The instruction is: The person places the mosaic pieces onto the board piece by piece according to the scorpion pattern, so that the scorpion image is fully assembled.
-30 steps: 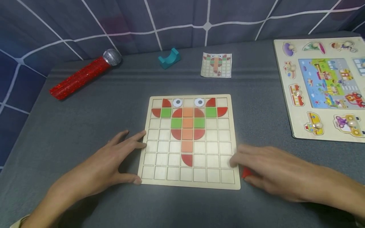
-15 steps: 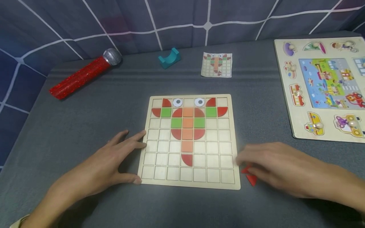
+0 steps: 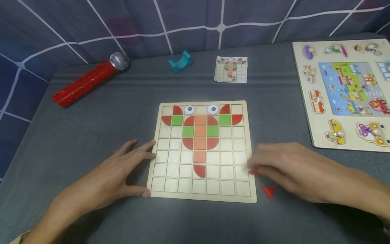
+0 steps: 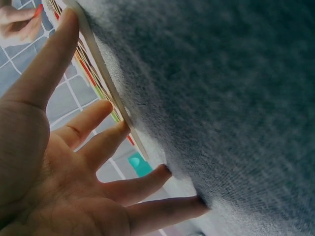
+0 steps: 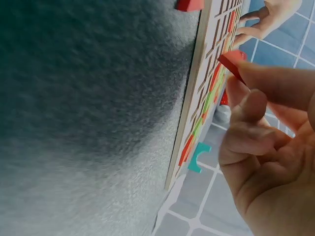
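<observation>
A wooden grid board (image 3: 226, 169) lies on the grey table, holding red quarter-round, green and orange square pieces and two eye pieces in its cells. My left hand (image 3: 118, 176) has its fingers spread, with thumb and fingertips touching the board's left edge. Over the board's right edge, my right hand (image 3: 292, 169) pinches a red piece (image 5: 232, 63) between thumb and fingers; its exact shape is partly hidden. A red triangle piece (image 3: 269, 192) lies on the table just right of the board, below the right hand.
Behind the board lies a small pattern card (image 3: 231, 69), with a teal curved block (image 3: 181, 62) left of it. A red glittery microphone (image 3: 88, 81) lies far left. A wooden knob puzzle (image 3: 307, 128) sits at the right. A dark blue grid-patterned cloth (image 3: 195, 20) rises behind.
My right hand has picked up a red piece from beside the board and moved it up over the board's right edge. The red triangle has come into full view. My left hand stays put.
</observation>
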`<move>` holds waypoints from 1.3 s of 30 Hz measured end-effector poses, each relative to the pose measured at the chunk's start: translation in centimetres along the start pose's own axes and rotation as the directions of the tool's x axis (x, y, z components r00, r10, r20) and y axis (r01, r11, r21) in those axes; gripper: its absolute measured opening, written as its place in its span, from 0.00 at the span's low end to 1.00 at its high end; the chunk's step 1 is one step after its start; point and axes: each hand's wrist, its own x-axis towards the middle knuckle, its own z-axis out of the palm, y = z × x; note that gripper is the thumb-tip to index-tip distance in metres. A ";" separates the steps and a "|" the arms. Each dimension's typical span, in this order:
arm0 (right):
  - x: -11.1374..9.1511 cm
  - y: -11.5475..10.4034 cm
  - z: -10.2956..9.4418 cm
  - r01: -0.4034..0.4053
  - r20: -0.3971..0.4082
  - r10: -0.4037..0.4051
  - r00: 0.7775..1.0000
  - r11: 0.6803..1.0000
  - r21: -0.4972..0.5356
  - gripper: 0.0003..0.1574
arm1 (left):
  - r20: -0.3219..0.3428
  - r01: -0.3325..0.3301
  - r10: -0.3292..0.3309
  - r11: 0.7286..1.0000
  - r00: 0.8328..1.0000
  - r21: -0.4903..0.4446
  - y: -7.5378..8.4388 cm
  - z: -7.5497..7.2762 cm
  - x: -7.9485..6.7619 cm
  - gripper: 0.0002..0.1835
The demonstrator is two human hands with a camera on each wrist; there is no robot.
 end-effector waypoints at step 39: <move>7.6 -3.0 3.6 0.079 0.156 -0.070 0.985 0.996 -0.049 0.06 | 0.005 0.025 -0.025 1.000 1.000 0.005 0.0 0.2 0.3 0.49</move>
